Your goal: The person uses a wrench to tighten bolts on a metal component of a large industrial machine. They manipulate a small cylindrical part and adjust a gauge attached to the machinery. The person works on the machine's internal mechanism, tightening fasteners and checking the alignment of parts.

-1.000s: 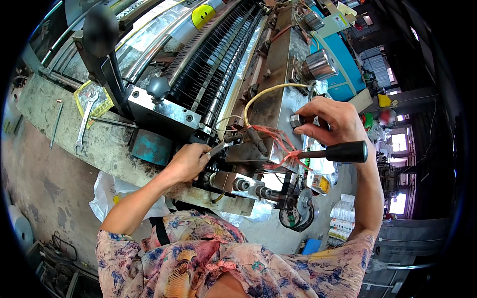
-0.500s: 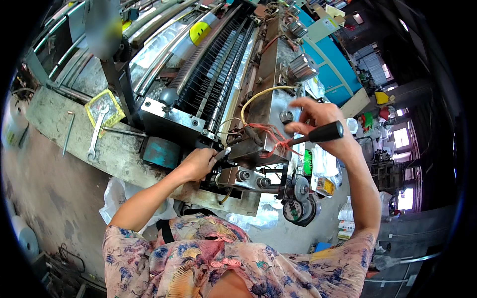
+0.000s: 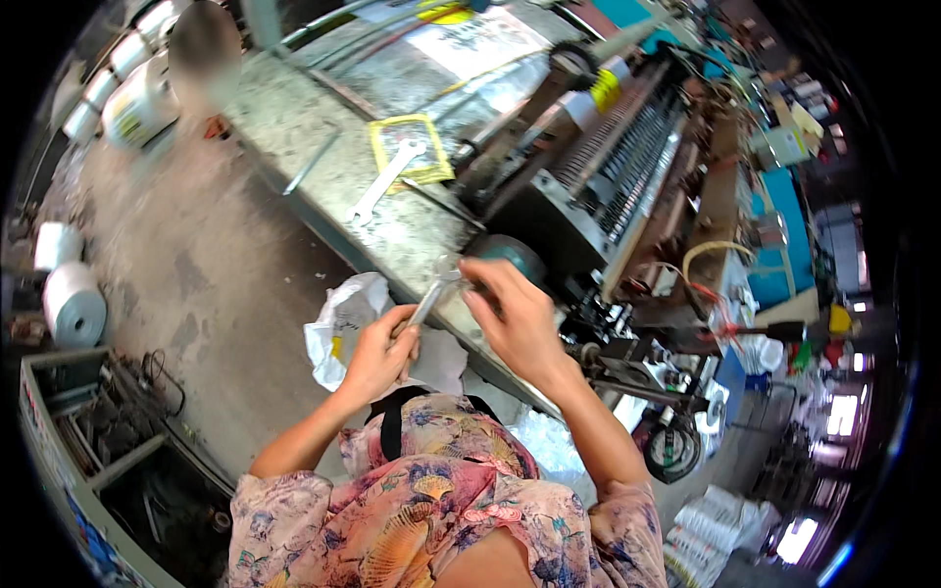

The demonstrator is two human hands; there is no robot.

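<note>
A metal wrench [image 3: 431,298] is gripped at its lower end by my left hand [image 3: 379,351], with the fingers closed around it. It tilts up toward the right over the edge of the bench. My right hand [image 3: 520,318] is beside the wrench's upper end, its thumb and forefinger apart; whether a fingertip touches the metal is hard to tell. A larger open-ended wrench [image 3: 387,182] lies on the bench, partly over a yellow-bordered flat packet [image 3: 431,162]. To its left rests a thin metal rod [image 3: 312,159].
The worn bench [image 3: 279,113] runs beneath the machine's ribbed rollers [image 3: 642,162], at the right. Below it hangs a white plastic bag [image 3: 343,318]. White rolls [image 3: 74,309] stand on the floor at left, near an open metal cabinet [image 3: 93,475].
The view has swung left. My left hand has come away from the machine with the wrench. My right hand has moved from near the black-handled lever to the wrench's upper end.
</note>
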